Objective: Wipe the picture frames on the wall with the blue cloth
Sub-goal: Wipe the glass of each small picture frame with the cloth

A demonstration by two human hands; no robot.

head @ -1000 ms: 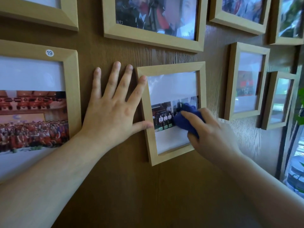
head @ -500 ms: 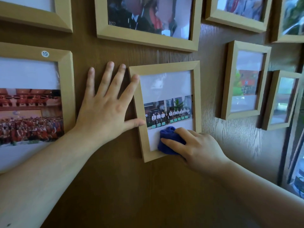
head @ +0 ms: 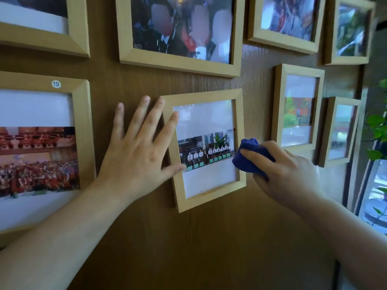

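On the brown wood-grain wall (head: 209,248) hangs a small light-wood picture frame (head: 206,150), tilted a little so its lower end swings left, holding a photo of a row of people in white shirts under a white mat. The left hand (head: 136,155) lies flat against the wall just beside it, fingers (head: 142,114) spread apart and clamped on nothing; the index finger crosses the frame's left rail near the top corner, and the thumb reaches over the same rail lower down, its tip on the glass. The right hand (head: 287,170) has its fingers closed around a bunched blue cloth (head: 250,156), which is pressed against the right rail of the small frame at about mid-height (part of the cloth is hidden under the palm). To the left hangs a larger frame (head: 83,132) with a round sticker reading 19 (head: 56,84) on its top rail and a photo of a crowded hall. Above the small frame is a wide frame (head: 180,63), and to the right two narrower frames (head: 276,105) hang close together. Green leaves (head: 377,130) show at the right edge by a window.
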